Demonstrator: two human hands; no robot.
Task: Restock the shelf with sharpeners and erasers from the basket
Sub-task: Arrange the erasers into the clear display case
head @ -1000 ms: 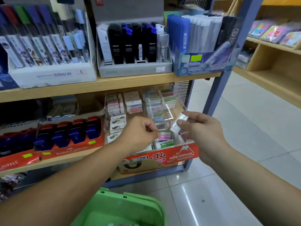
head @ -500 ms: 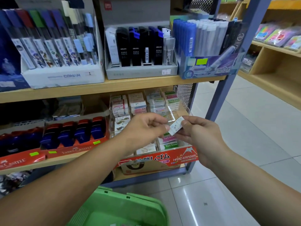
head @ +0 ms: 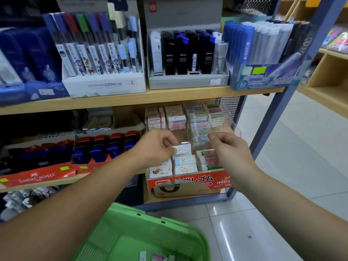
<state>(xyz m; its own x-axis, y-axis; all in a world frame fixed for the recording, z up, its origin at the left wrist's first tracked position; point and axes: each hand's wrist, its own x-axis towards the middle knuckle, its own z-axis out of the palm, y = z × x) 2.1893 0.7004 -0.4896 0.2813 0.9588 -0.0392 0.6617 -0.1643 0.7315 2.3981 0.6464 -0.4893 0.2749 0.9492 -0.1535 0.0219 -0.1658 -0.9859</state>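
The eraser (head: 182, 148) that both my hands shared half a second ago now sits in the clear rack (head: 236, 129), just ahead of my left hand (head: 157, 146), which pinches its near edge. My right hand (head: 228, 149) has let go and is loosely curled, holding nothing. One piece looks stocked, and a few more wait in the basket (head: 146, 215) below my wrists.

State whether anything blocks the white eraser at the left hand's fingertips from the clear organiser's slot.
Nothing visible does. The left hand holds the white eraser at the clear organiser's middle column, beside erasers stored there; the right hand is off to the side.
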